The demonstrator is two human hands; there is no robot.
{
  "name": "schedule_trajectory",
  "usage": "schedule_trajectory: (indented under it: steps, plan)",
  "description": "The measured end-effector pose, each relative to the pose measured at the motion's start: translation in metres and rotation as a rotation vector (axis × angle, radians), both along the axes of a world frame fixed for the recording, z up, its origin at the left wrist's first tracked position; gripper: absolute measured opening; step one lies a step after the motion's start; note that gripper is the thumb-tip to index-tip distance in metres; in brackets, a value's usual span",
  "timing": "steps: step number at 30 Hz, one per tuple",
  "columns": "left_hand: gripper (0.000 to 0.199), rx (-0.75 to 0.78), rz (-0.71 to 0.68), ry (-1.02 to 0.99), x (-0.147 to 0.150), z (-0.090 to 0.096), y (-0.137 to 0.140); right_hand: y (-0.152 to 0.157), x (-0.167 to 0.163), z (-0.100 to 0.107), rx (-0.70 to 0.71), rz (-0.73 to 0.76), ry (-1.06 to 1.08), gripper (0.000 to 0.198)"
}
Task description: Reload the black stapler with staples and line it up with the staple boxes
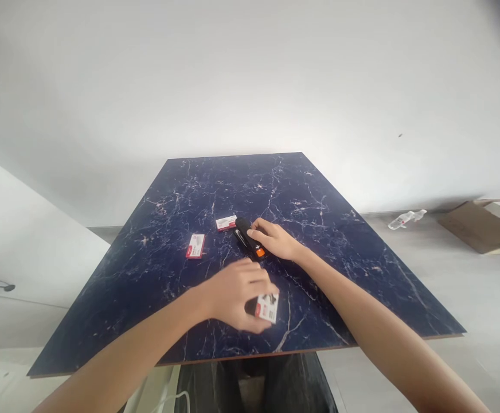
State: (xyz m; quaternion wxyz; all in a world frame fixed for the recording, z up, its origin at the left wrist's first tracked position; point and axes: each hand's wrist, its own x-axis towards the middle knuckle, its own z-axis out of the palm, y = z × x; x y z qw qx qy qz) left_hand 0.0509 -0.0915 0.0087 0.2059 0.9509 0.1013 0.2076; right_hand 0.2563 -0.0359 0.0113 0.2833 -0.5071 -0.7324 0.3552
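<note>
Taking the black stapler as the clock's centre, the left hand is near 6 o'clock, thumb and fingers pinching a small box at about 5. The right hand rests on the stapler from 3 o'clock; with fingertips partly hidden, I cannot tell whether it grips. On the blue table, 2 more boxes lie flat: the far box at 10, just beside the stapler, the other box at 9. A light edge pinch should avoid denting; steady right-hand pressure should prevent skidding.
</note>
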Motion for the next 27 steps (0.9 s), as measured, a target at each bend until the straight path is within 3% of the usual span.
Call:
schedule_trajectory:
  steps: [4,6,12,14,18,20,24,27]
  plan:
    - [0.04,0.104,0.283,-0.086,-0.03,0.016,0.035,0.0,-0.001,-0.001,0.002,-0.009,-0.007,0.031]
    - [0.04,0.124,0.359,-0.051,-0.039,0.016,0.047,0.0,0.0,-0.001,0.002,-0.007,-0.008,0.031]
    - [0.046,0.003,0.162,0.092,-0.025,0.003,0.044,0.0,0.001,-0.002,0.011,0.004,-0.002,0.032]
    - [0.037,0.019,0.193,0.085,-0.026,0.004,0.046,0.0,0.001,-0.002,0.02,0.009,-0.007,0.032]
    - [0.035,0.114,0.608,0.071,-0.052,0.004,0.074,0.0,0.001,-0.001,0.0,-0.002,-0.032,0.036]
    - [0.044,0.115,0.726,0.112,-0.066,-0.001,0.09,0.0,0.001,-0.001,-0.01,0.0,-0.043,0.036]
    - [0.043,0.026,0.679,0.216,-0.074,-0.011,0.102,-0.001,0.0,0.0,-0.001,0.004,-0.046,0.035]
    - [0.039,0.002,0.663,0.176,-0.066,-0.011,0.097,-0.002,0.0,0.001,-0.003,-0.001,-0.049,0.036]
